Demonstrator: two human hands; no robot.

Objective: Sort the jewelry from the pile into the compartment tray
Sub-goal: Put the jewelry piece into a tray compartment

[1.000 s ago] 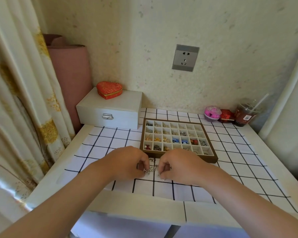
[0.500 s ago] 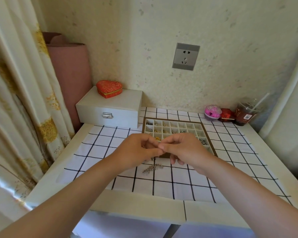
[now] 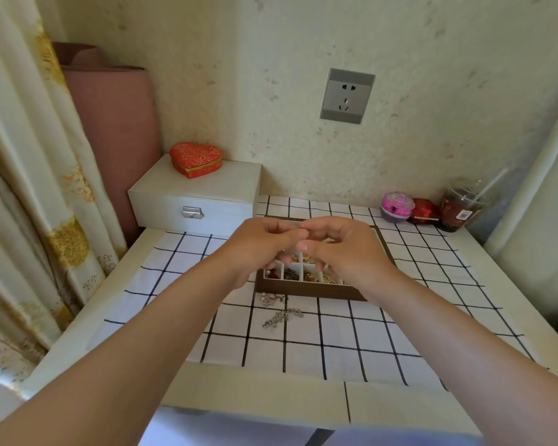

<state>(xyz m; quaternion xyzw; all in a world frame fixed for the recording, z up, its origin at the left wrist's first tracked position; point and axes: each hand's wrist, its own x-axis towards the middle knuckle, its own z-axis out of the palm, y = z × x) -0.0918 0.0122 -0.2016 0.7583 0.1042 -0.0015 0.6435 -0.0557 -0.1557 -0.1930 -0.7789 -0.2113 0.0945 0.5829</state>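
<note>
The compartment tray [image 3: 306, 289] has a brown wooden frame and white cells holding small gold, red and dark pieces. It lies on the checked cloth, mostly hidden by my hands. A small pile of silver jewelry [image 3: 281, 312] lies on the cloth just in front of the tray's left corner. My left hand [image 3: 261, 243] and my right hand [image 3: 348, 252] hover above the tray with fingers curled. Their fingertips meet and pinch a piece too small to make out.
A white latched box [image 3: 194, 201] with a red heart box [image 3: 195, 159] on it stands at the back left. A pink round box [image 3: 397, 204], a small red box [image 3: 424, 210] and a drink cup [image 3: 459, 209] line the back right. A curtain hangs at left.
Both hands rose from the pile on the cloth and moved away from me, fingertips together, until they were over the tray. The pile, covered before, now shows.
</note>
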